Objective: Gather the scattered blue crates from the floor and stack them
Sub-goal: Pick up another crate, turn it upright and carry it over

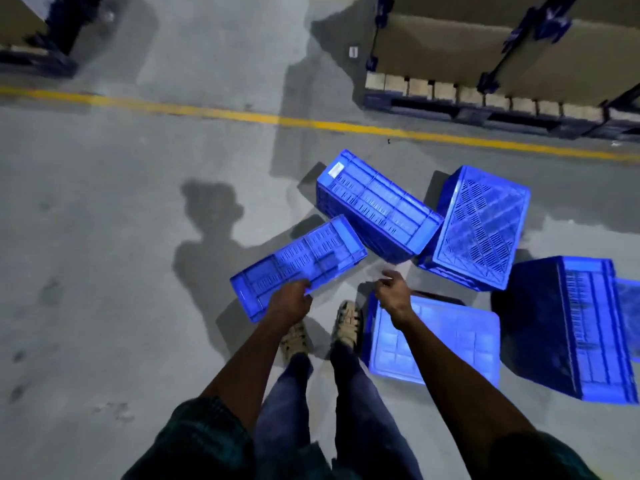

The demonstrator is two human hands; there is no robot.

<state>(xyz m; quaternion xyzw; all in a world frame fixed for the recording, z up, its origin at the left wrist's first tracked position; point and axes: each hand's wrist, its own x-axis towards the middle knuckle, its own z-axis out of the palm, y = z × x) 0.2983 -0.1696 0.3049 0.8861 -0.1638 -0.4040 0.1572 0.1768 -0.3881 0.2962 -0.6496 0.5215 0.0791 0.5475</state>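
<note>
On the grey concrete floor [104,237], just this side of a yellow painted line [242,114], five blue crates lie scattered, with the edge of another cut off at the frame's right. Left hand [289,301] grips the near rim of a slotted crate [298,266], fingers curled over its edge; the crate looks tilted, though whether it is off the floor I cannot tell. Right hand [393,292] hangs empty, fingers loosely bent and partly spread, above the corner of a crate lying flat [446,344] beside the person's right foot. Beyond, a crate on its side [377,204] carries a small white label near its far corner; it touches or nearly touches an overturned crate [481,226] whose lattice base faces up. Farther right stands a darker crate on its side [575,327], near the flat one. Person's two sandalled feet [348,323] stand between the held crate and the flat crate. A shadow of the person falls across the floor to the left. Loaded pallets with cardboard cartons [485,53] sit beyond the line, upper right.
</note>
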